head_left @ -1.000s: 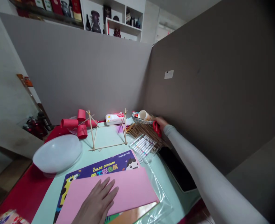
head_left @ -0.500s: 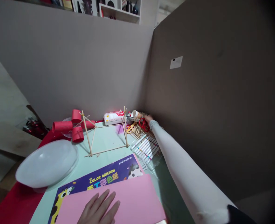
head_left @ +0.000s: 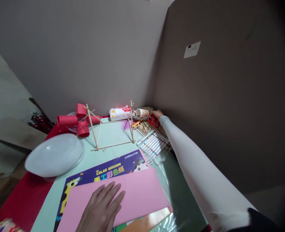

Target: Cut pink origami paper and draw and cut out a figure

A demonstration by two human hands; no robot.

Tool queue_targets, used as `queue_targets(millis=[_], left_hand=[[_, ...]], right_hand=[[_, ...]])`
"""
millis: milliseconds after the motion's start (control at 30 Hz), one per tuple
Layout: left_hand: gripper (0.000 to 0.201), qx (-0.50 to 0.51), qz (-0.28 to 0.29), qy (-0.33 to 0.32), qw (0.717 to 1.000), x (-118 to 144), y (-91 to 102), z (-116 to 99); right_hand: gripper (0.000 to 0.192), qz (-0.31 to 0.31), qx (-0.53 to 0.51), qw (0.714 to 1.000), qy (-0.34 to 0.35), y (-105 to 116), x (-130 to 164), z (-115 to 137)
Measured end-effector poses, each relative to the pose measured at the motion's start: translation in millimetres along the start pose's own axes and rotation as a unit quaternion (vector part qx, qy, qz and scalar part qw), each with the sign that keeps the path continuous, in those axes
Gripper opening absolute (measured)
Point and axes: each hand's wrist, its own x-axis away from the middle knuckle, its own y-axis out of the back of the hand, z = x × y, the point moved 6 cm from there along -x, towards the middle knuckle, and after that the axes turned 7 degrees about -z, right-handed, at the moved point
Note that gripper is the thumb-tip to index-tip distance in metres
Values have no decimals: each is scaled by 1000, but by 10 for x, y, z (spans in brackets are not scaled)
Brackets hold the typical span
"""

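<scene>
Nearby, left hand (head_left: 101, 207) flat, fingers spread, on pink paper (head_left: 132, 196), right hand (head_left: 157, 114) outstretched, closed on red scissors (head_left: 153, 120), pale green table (head_left: 111, 135), grey partition walls (head_left: 89, 54).

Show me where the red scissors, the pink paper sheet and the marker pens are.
red scissors (head_left: 153, 120), head view, on the red handle loop.
pink paper sheet (head_left: 142, 193), head view, on its bare right half.
marker pens (head_left: 153, 142), head view, mid-row barrels.

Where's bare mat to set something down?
Free: mint mat inside the stick frame, and the strip between clear bowl and origami pack. Crowded: far right corner, where the right hand touches red scissors above the markers.
</scene>
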Motion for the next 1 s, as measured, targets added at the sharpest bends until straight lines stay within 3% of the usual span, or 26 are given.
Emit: queue_targets(millis=[200, 400, 500, 567, 633, 667, 733, 800, 833, 867, 933, 1000], left_hand=[[41, 26, 4, 63, 998, 1, 41, -47], [38, 100, 59, 146, 983, 31, -28, -33], [34, 139, 40, 171, 975, 6, 35, -40], [30, 179, 4, 200, 963, -37, 140, -37], [28, 258, -37, 267, 928, -85, 252, -11], [30, 320, -48, 314, 892, -104, 282, 0], [38, 466, -43, 401, 787, -142, 275, -38], [42, 577, -16, 437, 690, -201, 234, -164], [41, 604, -6, 438, 666, -233, 217, -231], [39, 611, 2, 435, 662, -257, 199, -286], [33, 595, -1, 428, 680, -276, 163, -353], [31, 576, -14, 424, 699, -266, 132, -383]], right_hand=[[35, 12, -69, 996, -57, 83, 272, 58], [35, 12, -172, 984, -43, 440, 592, 468], [30, 30, -229, 973, -12, 739, 950, 704], [28, 56, -265, 963, 18, 893, 1398, 780], [30, 103, -296, 948, 57, 940, 2005, 776], [32, 169, -318, 927, 107, 892, 2364, 791], [36, 275, -278, 904, 170, 712, 3063, 703], [38, 286, -177, 910, 242, 530, 3581, 556], [37, 254, -143, 914, 283, 474, 3750, 504], [38, 224, -130, 915, 309, 430, 3868, 461], [37, 200, -129, 917, 321, 359, 3984, 399], [37, 208, -136, 914, 321, 341, 4005, 380]])
